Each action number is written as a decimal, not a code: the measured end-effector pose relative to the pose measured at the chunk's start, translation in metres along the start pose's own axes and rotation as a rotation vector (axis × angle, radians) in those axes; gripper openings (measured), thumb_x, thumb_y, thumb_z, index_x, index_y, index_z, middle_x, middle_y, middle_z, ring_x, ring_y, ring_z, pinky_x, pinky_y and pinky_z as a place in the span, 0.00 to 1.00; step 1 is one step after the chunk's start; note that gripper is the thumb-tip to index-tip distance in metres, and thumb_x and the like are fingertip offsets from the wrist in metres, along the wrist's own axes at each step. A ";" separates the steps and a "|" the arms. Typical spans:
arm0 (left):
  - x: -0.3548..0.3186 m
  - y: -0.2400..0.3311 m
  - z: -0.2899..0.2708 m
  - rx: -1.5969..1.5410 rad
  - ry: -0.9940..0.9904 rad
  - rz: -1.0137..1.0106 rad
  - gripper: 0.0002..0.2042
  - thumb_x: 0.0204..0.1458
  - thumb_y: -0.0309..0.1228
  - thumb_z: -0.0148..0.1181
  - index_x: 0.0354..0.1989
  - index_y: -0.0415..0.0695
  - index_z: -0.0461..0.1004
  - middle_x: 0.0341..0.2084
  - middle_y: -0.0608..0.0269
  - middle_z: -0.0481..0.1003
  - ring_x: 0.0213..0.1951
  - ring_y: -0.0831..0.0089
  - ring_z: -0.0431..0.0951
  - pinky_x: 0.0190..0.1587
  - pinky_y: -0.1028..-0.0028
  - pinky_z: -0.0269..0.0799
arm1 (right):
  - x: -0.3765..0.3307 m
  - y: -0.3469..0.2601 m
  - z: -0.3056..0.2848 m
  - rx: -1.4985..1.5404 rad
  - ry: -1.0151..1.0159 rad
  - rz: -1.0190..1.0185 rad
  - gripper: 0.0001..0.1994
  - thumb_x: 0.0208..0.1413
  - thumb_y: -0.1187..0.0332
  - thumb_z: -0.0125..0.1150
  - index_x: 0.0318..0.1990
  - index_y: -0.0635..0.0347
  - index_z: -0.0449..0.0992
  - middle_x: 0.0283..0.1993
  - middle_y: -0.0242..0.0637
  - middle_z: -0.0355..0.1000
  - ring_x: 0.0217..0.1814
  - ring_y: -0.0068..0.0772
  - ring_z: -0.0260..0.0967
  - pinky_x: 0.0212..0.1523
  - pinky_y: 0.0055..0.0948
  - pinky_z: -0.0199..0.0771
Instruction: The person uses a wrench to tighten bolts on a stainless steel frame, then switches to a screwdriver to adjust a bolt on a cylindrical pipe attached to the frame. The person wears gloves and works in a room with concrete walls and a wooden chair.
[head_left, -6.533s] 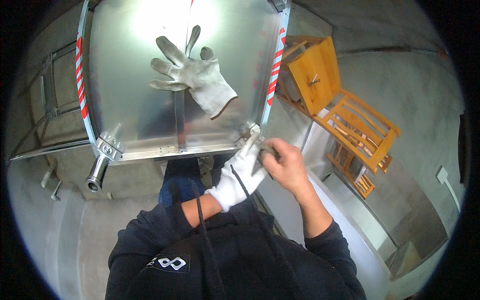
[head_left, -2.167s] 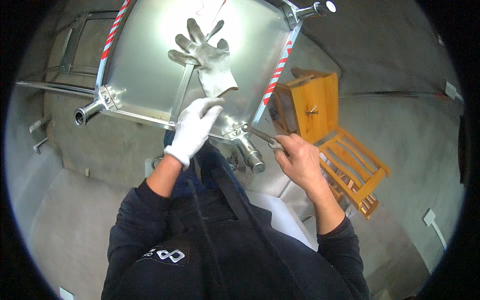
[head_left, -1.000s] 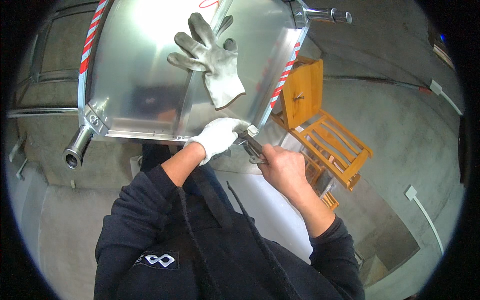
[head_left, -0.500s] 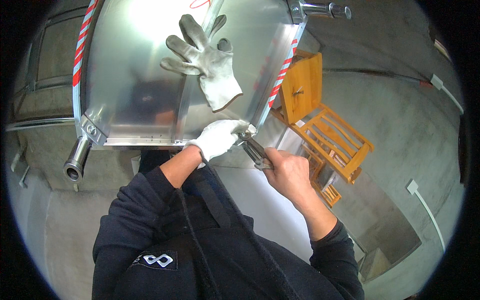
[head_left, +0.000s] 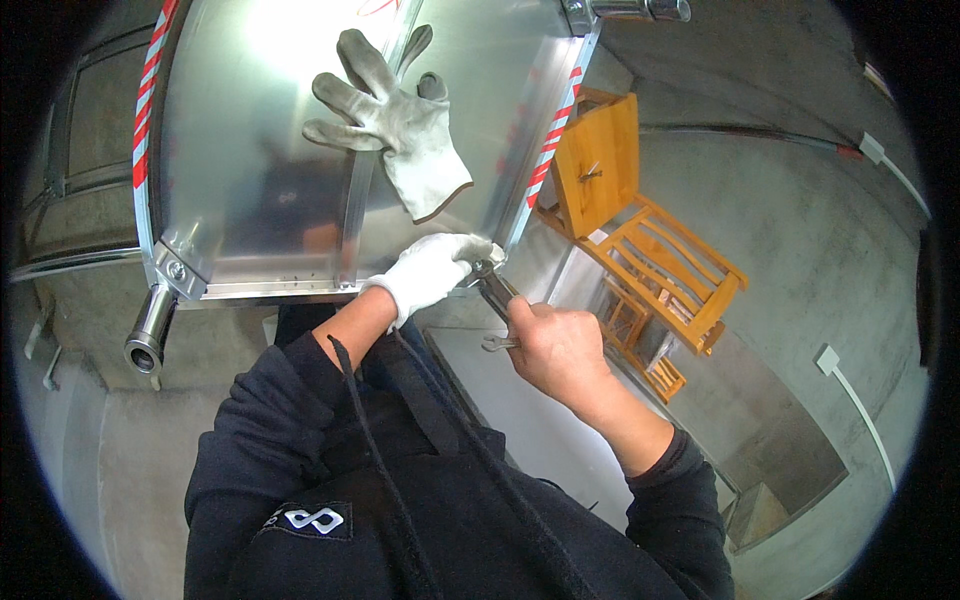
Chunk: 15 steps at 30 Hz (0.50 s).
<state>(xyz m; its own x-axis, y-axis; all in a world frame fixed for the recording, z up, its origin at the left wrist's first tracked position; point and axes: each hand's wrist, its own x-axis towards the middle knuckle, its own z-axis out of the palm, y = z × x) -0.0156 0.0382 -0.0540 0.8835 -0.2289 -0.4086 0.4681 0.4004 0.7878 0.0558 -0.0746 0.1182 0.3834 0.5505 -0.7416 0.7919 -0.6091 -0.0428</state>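
Observation:
My left hand [head_left: 430, 272], in a white glove, closes around the near right corner of a shiny metal panel [head_left: 260, 220]. Its fingertips are curled over the small corner fitting [head_left: 482, 268], partly hiding it. My right hand [head_left: 558, 345] is bare and wrapped around a wrench [head_left: 497, 344], whose open-ended jaw sticks out to the left below the fist. A dark steel tool shank [head_left: 497, 290] also runs from that fist up to the fitting; whether it is a separate tool I cannot tell.
A grey-white work glove [head_left: 425, 150] lies on the panel. Red-and-white striped tape [head_left: 553, 140] lines the panel's sides, and a metal tube end [head_left: 150, 335] juts from its near left corner. Wooden chairs [head_left: 660, 265] stand to the right, near a grey wall.
My right hand has shifted slightly left and down, and the wrench jaw now projects farther from the fist. The panel and its glove appear a little farther left in view.

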 end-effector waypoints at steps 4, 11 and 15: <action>0.001 -0.002 -0.001 -0.010 -0.012 0.029 0.17 0.50 0.21 0.44 0.47 0.43 0.75 0.42 0.59 0.77 0.45 0.70 0.76 0.50 0.73 0.68 | 0.002 -0.004 -0.001 -0.009 -0.025 0.003 0.08 0.44 0.70 0.57 0.30 0.60 0.65 0.20 0.41 0.70 0.20 0.45 0.70 0.19 0.41 0.68; -0.004 0.010 -0.003 0.025 -0.003 0.010 0.18 0.49 0.19 0.44 0.47 0.43 0.75 0.40 0.61 0.78 0.43 0.71 0.76 0.48 0.74 0.69 | 0.003 -0.025 0.007 -0.093 -0.032 -0.022 0.08 0.46 0.73 0.51 0.33 0.67 0.66 0.19 0.40 0.70 0.19 0.35 0.72 0.17 0.33 0.72; -0.005 0.017 -0.005 0.021 -0.024 -0.089 0.17 0.50 0.20 0.44 0.47 0.44 0.75 0.39 0.62 0.78 0.39 0.71 0.76 0.44 0.74 0.70 | -0.001 -0.030 0.015 -0.132 0.001 0.004 0.11 0.47 0.73 0.51 0.38 0.71 0.68 0.20 0.39 0.70 0.18 0.34 0.72 0.16 0.31 0.71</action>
<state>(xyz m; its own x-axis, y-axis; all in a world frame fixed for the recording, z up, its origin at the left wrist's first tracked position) -0.0119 0.0501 -0.0412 0.8375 -0.2845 -0.4666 0.5443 0.3588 0.7583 0.0242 -0.0655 0.1100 0.3868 0.5492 -0.7407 0.8462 -0.5306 0.0484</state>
